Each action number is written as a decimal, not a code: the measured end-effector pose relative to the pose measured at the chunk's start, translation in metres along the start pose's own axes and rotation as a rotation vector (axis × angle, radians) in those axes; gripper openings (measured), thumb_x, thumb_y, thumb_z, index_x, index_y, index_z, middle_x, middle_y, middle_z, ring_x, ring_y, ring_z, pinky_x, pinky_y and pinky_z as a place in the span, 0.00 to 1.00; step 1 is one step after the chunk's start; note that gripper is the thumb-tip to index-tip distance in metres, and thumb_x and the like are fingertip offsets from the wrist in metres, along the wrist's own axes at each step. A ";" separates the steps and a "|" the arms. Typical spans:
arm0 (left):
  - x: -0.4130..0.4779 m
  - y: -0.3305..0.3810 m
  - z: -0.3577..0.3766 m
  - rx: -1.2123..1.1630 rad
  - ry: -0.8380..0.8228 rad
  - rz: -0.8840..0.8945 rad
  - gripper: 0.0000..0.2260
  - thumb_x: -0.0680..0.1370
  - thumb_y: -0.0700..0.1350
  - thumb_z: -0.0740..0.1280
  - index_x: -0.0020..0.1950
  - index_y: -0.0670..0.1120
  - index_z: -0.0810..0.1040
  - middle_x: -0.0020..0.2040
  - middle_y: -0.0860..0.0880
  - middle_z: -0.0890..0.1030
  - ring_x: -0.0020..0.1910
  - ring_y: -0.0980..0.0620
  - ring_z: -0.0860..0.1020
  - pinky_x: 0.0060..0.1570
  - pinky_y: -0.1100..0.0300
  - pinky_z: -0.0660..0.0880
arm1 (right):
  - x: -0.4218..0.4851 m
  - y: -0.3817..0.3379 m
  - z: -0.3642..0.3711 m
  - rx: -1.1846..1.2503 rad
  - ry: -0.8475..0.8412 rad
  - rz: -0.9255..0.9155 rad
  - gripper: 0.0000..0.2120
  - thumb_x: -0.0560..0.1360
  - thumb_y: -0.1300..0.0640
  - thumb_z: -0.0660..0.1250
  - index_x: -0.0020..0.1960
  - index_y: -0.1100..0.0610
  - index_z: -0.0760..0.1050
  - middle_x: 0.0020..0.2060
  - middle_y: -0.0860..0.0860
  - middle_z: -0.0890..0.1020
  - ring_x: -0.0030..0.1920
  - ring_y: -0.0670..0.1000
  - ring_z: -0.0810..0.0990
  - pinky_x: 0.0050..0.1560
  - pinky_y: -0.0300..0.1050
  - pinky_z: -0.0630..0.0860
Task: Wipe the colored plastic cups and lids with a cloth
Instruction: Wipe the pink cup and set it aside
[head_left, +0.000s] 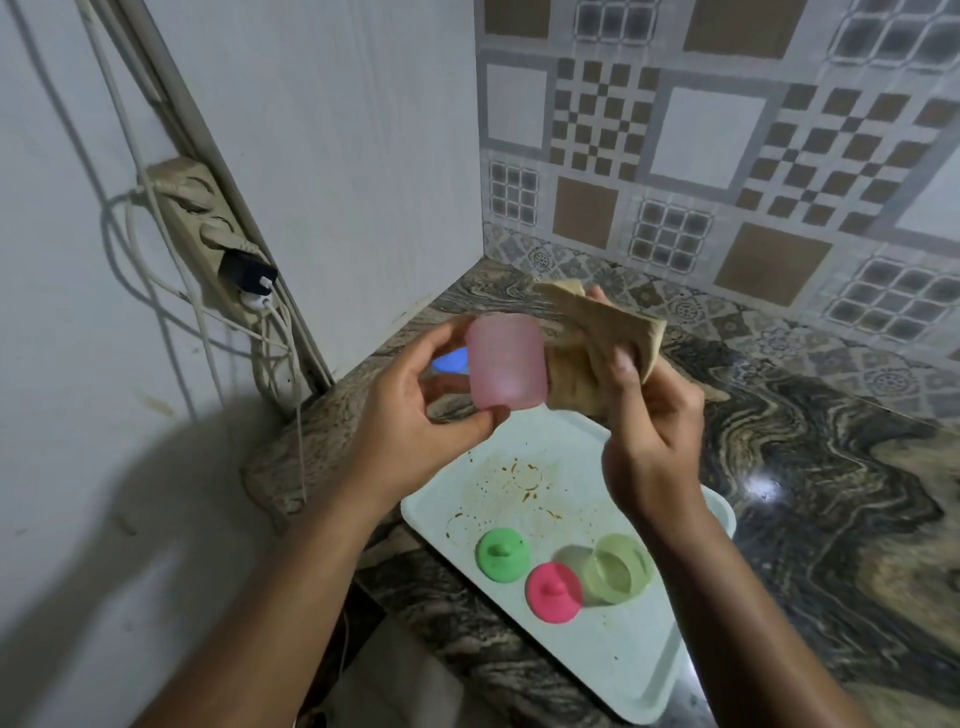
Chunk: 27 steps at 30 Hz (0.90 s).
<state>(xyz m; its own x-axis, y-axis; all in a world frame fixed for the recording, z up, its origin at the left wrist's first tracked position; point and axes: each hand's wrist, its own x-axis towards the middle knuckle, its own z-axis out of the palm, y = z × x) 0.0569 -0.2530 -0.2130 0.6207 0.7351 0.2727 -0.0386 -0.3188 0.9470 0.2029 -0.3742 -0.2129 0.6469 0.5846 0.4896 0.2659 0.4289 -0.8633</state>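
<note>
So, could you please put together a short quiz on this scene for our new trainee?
1. True or false: the left hand holds the pink cup.
2. What does the right hand hold? A) a sponge B) the cloth C) a brush
3. Fill in the blank: the green lid, the pink lid and the pale green cup all rest on the ___.

Key: 1 true; 2 B; 3 tray.
</note>
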 end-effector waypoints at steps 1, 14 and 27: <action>0.000 0.000 0.001 0.011 -0.012 -0.009 0.36 0.68 0.31 0.79 0.72 0.51 0.72 0.67 0.52 0.79 0.57 0.57 0.83 0.56 0.56 0.79 | 0.005 -0.002 0.003 -0.050 -0.018 -0.027 0.16 0.83 0.58 0.58 0.59 0.50 0.82 0.63 0.47 0.84 0.56 0.44 0.80 0.53 0.52 0.77; -0.010 -0.004 0.002 0.093 0.011 -0.013 0.33 0.64 0.35 0.83 0.67 0.46 0.78 0.60 0.48 0.83 0.54 0.55 0.84 0.56 0.58 0.81 | -0.023 0.013 -0.005 -0.388 -0.391 -0.188 0.17 0.83 0.64 0.60 0.70 0.62 0.76 0.74 0.59 0.71 0.78 0.57 0.66 0.77 0.49 0.66; -0.002 -0.017 -0.007 -0.018 -0.004 0.007 0.36 0.66 0.38 0.80 0.68 0.62 0.75 0.69 0.55 0.77 0.59 0.57 0.82 0.55 0.48 0.81 | -0.067 0.024 -0.033 -0.206 -0.322 0.039 0.16 0.82 0.60 0.59 0.58 0.60 0.84 0.64 0.50 0.83 0.70 0.52 0.77 0.57 0.55 0.82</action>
<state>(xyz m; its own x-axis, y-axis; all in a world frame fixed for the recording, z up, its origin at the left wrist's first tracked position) 0.0509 -0.2449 -0.2283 0.6232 0.7308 0.2785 -0.0572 -0.3126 0.9482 0.1897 -0.4260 -0.2707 0.4105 0.7981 0.4410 0.4049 0.2738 -0.8724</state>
